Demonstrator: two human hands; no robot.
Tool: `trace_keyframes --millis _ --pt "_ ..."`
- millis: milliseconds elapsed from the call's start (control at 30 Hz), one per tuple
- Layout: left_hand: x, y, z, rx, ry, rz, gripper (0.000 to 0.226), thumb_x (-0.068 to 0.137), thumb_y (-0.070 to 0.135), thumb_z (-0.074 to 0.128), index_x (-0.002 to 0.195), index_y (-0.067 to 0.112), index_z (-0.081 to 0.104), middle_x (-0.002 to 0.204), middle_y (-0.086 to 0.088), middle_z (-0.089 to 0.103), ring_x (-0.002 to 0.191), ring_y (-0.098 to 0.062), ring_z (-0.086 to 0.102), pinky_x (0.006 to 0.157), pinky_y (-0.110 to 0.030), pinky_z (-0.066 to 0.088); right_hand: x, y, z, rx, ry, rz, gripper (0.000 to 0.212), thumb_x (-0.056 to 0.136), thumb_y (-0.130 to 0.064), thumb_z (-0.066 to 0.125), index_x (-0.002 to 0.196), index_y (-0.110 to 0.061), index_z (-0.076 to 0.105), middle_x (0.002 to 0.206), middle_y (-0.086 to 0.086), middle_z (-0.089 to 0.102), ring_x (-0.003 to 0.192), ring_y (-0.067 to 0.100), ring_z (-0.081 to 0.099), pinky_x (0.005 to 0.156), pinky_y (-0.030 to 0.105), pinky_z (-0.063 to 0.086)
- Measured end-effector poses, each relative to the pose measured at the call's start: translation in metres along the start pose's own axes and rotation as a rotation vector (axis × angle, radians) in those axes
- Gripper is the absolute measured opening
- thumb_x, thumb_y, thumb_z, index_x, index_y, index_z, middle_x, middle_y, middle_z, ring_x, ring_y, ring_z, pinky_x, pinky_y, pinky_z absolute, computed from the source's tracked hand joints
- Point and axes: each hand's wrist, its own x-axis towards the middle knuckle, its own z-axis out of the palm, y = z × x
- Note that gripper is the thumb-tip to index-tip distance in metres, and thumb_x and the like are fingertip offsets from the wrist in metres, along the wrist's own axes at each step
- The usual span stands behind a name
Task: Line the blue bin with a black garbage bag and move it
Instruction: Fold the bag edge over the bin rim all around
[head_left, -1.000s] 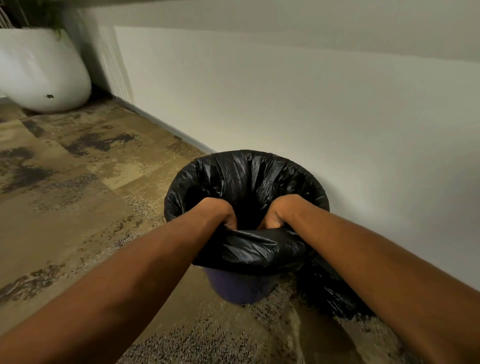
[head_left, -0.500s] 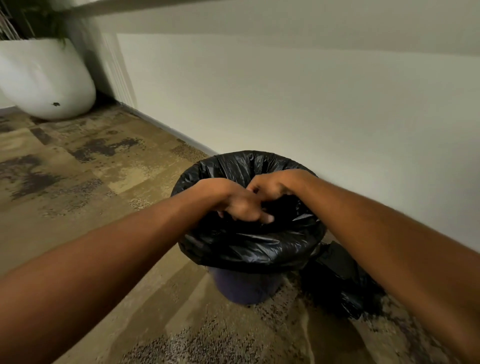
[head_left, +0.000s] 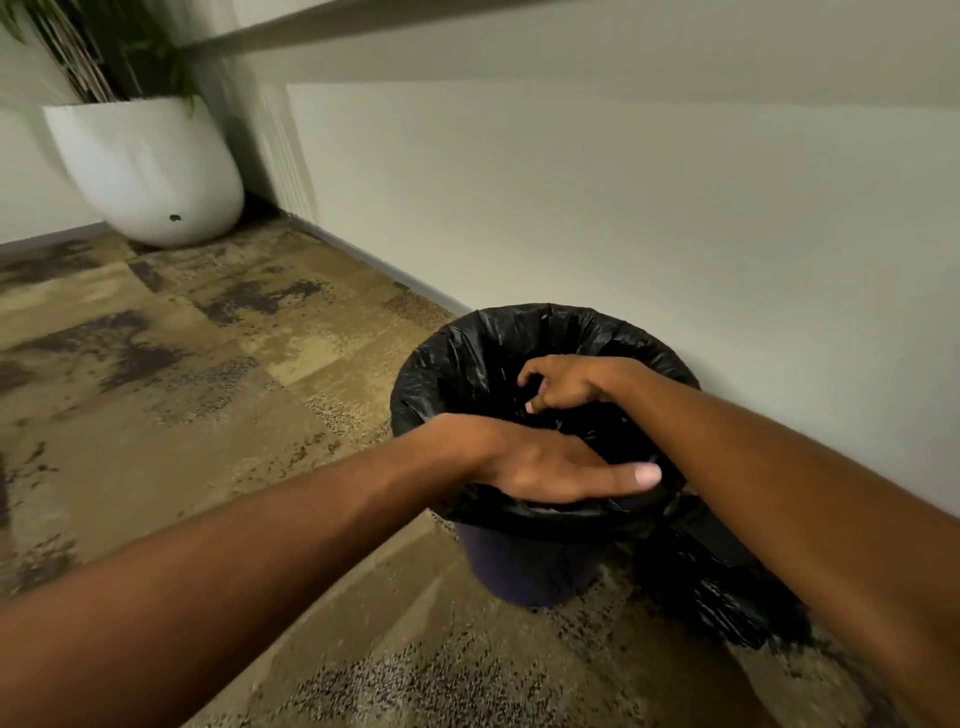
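- Two hands up out of the bag's well since a second ago, now at rim level; lining nearly done, moving still to come
- left hand (head_left: 545, 462) flat, fingers straight, pressing the near rim fold; right hand (head_left: 563, 384) loosely curled over the opening, grip on film unclear
- black garbage bag (head_left: 467, 358): glossy, crinkled, cuffed over the round blue bin (head_left: 524, 566) on mottled carpet (head_left: 208, 389) beside the wall (head_left: 623, 208)

Two bare forearms, no sleeves, left hand (head_left: 540, 462) and right hand (head_left: 566, 384) ungloved, short pale nails
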Motion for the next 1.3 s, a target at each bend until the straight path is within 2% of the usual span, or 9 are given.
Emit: trace_keyframes --millis 100,200,333,400,500,600,667,900,1300 --pt "-0.014 -0.002 -0.031 -0.138 0.391 0.102 0.039 0.093 0.062 0.038 0.08 0.032 0.058 0.08 0.006 0.06 0.081 -0.016 0.057 0.079 -0.035 0.047 -0.02 0.005 -0.013 0.158 0.123 -0.061 0.026 0.089 -0.016 0.061 0.115 -0.014 0.065 0.104 0.007 0.07 0.086 0.018 0.068 0.078 0.033 0.056" --pt "-0.031 -0.023 -0.057 -0.168 0.82 0.219 0.041 0.098 0.046 0.046 0.077 0.017 0.066 0.071 0.0 0.065 0.063 -0.013 0.057 0.067 -0.037 0.053 -0.047 0.013 -0.026 0.311 0.473 -0.097 0.014 0.09 -0.016 0.058 0.096 -0.017 0.071 0.092 0.004 0.072 0.073 0.014 0.067 0.064 0.02 0.05" --pt "-0.039 -0.078 -0.058 -0.112 1.228 -0.1 0.027 0.093 0.039 0.056 0.101 0.014 0.061 0.11 -0.008 0.064 0.099 -0.02 0.057 0.091 -0.048 0.051 -0.08 0.045 -0.034 0.337 0.786 0.001 0.018 0.09 -0.023 0.058 0.106 -0.02 0.066 0.09 0.0 0.064 0.09 0.021 0.062 0.074 0.025 0.04" --pt "-0.043 -0.092 -0.05 -0.275 1.22 -0.275 0.043 0.089 0.046 0.06 0.114 0.012 0.054 0.122 -0.012 0.057 0.105 -0.025 0.052 0.089 -0.046 0.05 -0.095 0.06 -0.032 0.411 0.798 0.103 0.026 0.091 -0.028 0.059 0.115 -0.019 0.06 0.102 0.003 0.062 0.101 0.025 0.06 0.079 0.03 0.043" --pt "-0.052 -0.101 -0.036 -0.709 0.931 -0.455 0.086 0.085 0.063 0.056 0.137 -0.004 0.041 0.139 -0.028 0.047 0.116 -0.044 0.052 0.084 -0.049 0.05 -0.114 0.076 -0.021 0.566 0.58 0.314 0.05 0.092 -0.039 0.059 0.133 -0.014 0.045 0.129 0.009 0.052 0.115 0.029 0.053 0.083 0.035 0.043" --pt "-0.066 -0.098 -0.019 -0.957 0.591 -0.516 0.076 0.087 0.069 0.046 0.13 0.006 0.052 0.129 -0.022 0.058 0.108 -0.04 0.059 0.071 -0.039 0.051 -0.131 0.082 -0.011 0.845 0.328 0.418 0.042 0.092 -0.042 0.059 0.119 -0.011 0.054 0.115 0.009 0.057 0.086 0.022 0.058 0.067 0.032 0.047" --pt "-0.07 -0.092 -0.01 -1.005 0.541 -0.49 0.059 0.091 0.06 0.047 0.114 0.007 0.061 0.113 -0.021 0.067 0.095 -0.034 0.064 0.064 -0.034 0.05 -0.139 0.083 -0.009 0.99 0.198 0.405 0.03 0.093 -0.037 0.059 0.109 -0.013 0.057 0.099 0.009 0.06 0.075 0.019 0.057 0.061 0.029 0.049" --pt "-0.064 -0.084 0.0 -1.138 0.712 -0.384 0.037 0.099 0.037 0.049 0.109 0.005 0.065 0.111 -0.023 0.069 0.086 -0.033 0.066 0.07 -0.039 0.054 -0.148 0.075 -0.004 1.279 0.12 0.301 0.004 0.092 -0.004 0.059 0.097 -0.003 0.059 0.096 0.015 0.064 0.087 0.024 0.063 0.064 0.033 0.061" --pt "-0.065 -0.1 -0.036 -1.379 0.977 -0.24 0.02 0.097 0.03 0.049 0.094 0.018 0.065 0.089 -0.007 0.071 0.072 -0.018 0.067 0.061 -0.031 0.055 -0.107 0.025 -0.035 1.626 0.371 0.137 0.015 0.092 -0.011 0.062 0.105 -0.006 0.063 0.095 0.012 0.069 0.078 0.019 0.069 0.058 0.027 0.059"
